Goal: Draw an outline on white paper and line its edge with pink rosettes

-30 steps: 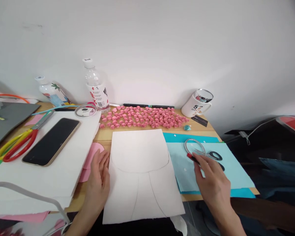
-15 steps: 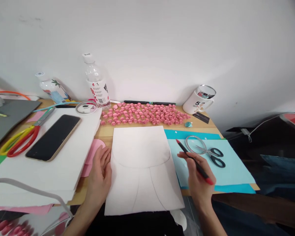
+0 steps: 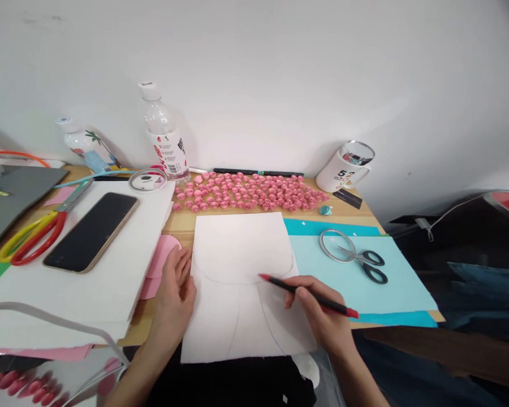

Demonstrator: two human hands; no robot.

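A sheet of white paper (image 3: 242,243) lies in front of me, overhanging the table's front edge. Thin curved pencil-like lines are drawn on it. My right hand (image 3: 322,311) grips a black pen (image 3: 314,295) with red ends. The pen's red tip is over the middle of the sheet, near the long curved line; whether it touches I cannot tell. At the paper's left edge rests my left hand (image 3: 176,288), fingers loosely bent and thumb apart, with nothing grasped. Pink paper (image 3: 163,263) lies just beyond its fingers.
Many pink paper coils (image 3: 246,192) spread along the back. Black-handled scissors (image 3: 371,265) and a tape roll (image 3: 337,244) lie on light blue paper (image 3: 394,288) at right. A mug (image 3: 343,167) and a bottle (image 3: 165,135) stand behind. Left are a phone (image 3: 92,232) and red-yellow scissors (image 3: 42,237).
My right hand has moved left with the pen, from above the blue paper to over the white sheet. My left hand stays by the left edge. The view has shifted slightly.
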